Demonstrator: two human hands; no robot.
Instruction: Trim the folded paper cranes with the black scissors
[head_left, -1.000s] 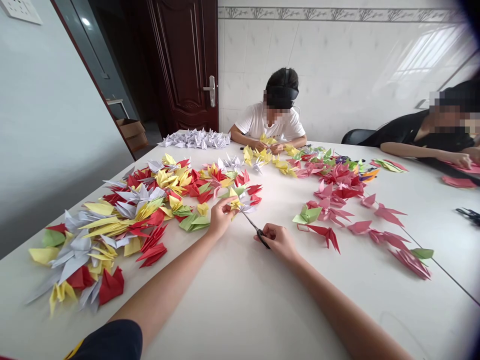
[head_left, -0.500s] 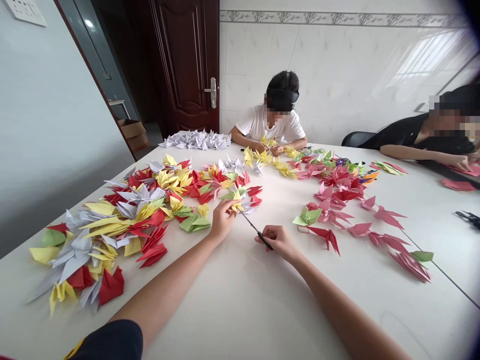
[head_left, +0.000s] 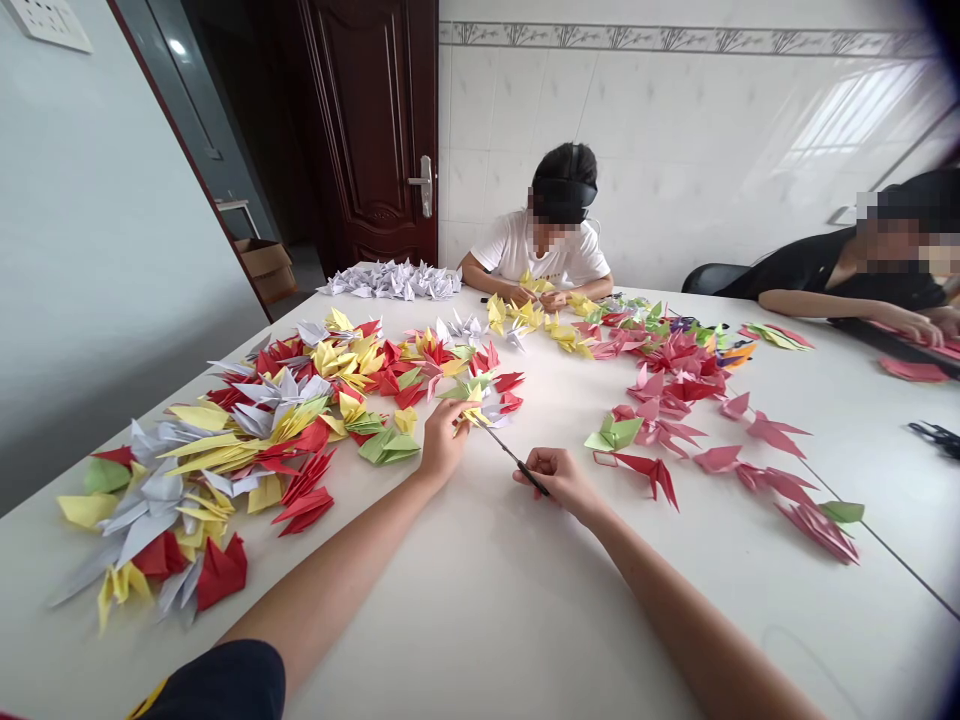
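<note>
From the right hand (head_left: 556,477), scissors (head_left: 514,458) point lengthwise forward-left at yellow paper (head_left: 474,406).

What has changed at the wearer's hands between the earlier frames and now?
The right hand has turned the slim metal scissors with black handles: a second ago a handle loop showed, and now the handles appear nearly edge-on. Neither hand visibly picked up or released anything. The left hand still holds the yellow folded-paper piece; the multicoloured folded-paper pile looks unchanged.
</note>
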